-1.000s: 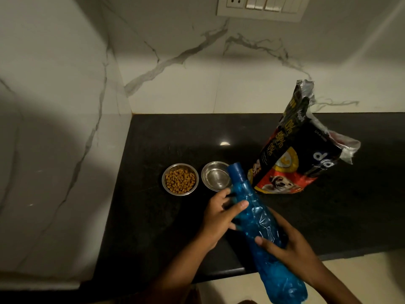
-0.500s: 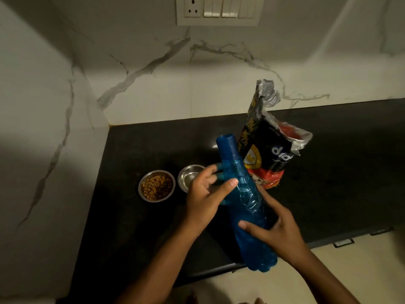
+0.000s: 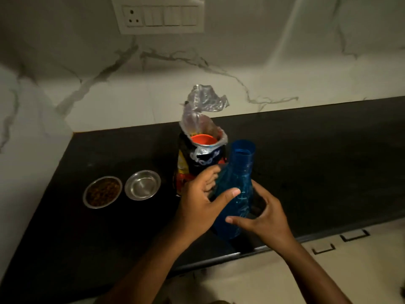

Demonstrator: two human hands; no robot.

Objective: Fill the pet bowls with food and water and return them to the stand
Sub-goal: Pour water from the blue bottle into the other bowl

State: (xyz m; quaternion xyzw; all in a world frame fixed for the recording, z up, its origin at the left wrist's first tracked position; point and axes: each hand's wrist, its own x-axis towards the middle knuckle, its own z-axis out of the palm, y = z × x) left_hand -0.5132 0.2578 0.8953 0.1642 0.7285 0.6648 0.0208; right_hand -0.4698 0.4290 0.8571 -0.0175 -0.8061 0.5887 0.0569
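Note:
A blue plastic water bottle (image 3: pixel 237 181) stands nearly upright at the front of the black counter (image 3: pixel 317 161). My left hand (image 3: pixel 200 201) grips its left side with the thumb across the front. My right hand (image 3: pixel 268 218) holds its lower right side, thumb in front and fingers behind. Left of the hands sit two small steel bowls: one (image 3: pixel 102 191) holds brown kibble, the other (image 3: pixel 142 184) is empty and dry. The open pet food bag (image 3: pixel 198 160) stands just behind the bottle, with an orange scoop (image 3: pixel 202 139) inside its mouth.
The marble wall (image 3: pixel 32 150) closes off the counter's left end, and the marble backsplash runs behind it with a switch panel (image 3: pixel 161 15) above. The counter's front edge (image 3: pixel 241 254) lies just under my wrists. No bowl stand is in view.
The bottle has swung from a steep tilt to nearly upright and moved right, away from the bowls. Both hands stayed on it. The view has shifted to the right.

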